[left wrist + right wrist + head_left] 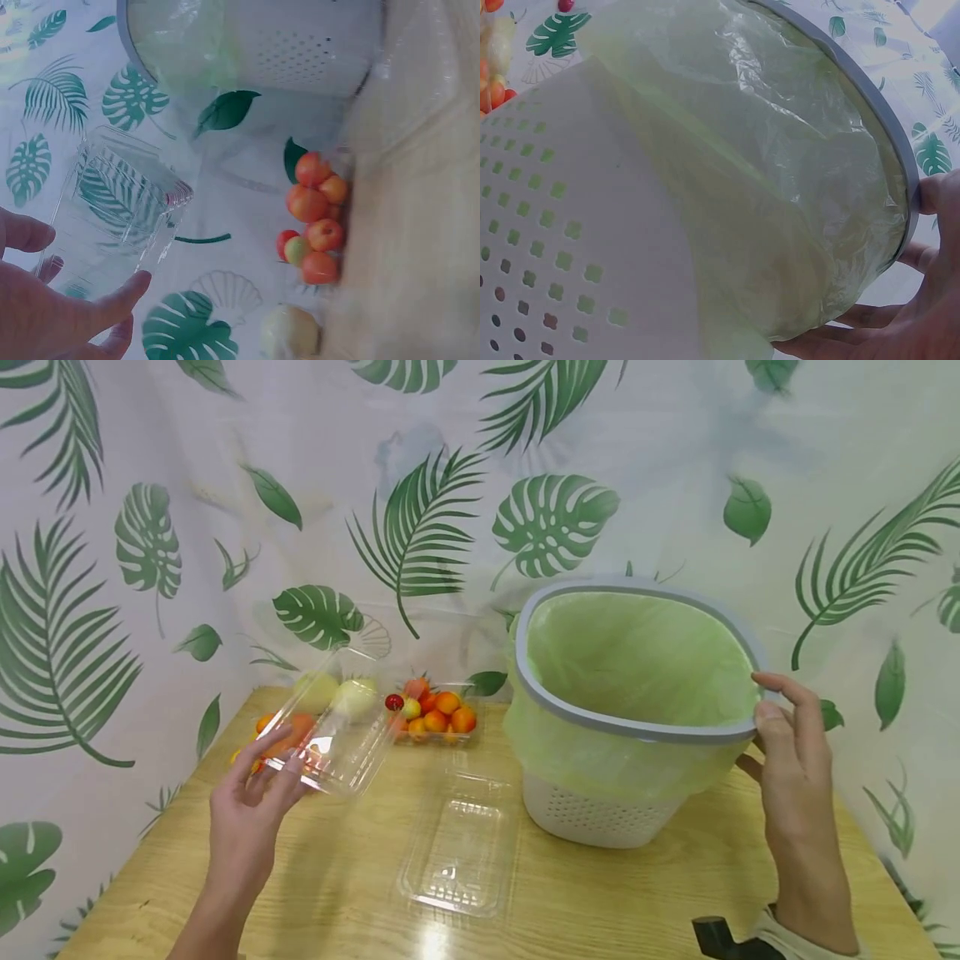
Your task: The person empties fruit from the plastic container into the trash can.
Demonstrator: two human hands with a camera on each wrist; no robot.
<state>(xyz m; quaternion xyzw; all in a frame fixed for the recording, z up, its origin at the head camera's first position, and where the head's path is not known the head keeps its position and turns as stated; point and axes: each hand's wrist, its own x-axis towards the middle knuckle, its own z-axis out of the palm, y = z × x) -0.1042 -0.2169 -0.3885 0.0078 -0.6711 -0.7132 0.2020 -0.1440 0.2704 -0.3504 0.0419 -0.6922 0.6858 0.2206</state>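
Note:
In the head view my left hand [251, 802] pinches a clear plastic container [348, 747] by its edge, tilted up above the table. The left wrist view shows thumb and fingers at the sides of this container [124, 202]. My right hand [798, 768] grips the grey rim [637, 727] of a white perforated trash bin [600, 818], thumb on the rim's outside. A pale green bin liner [585, 764] lines the bin and hangs over its outer wall. Its rim tips toward me. The right wrist view has the right hand [922, 300] against rim and liner.
Another clear plastic container [461, 860] lies on the wooden table [337, 877], left of the bin. Small orange-red fruits [442, 722] fill a clear box at the back. Pale round fruits [313, 693] stand behind the held container. A leaf-printed sheet [315, 552] hangs behind.

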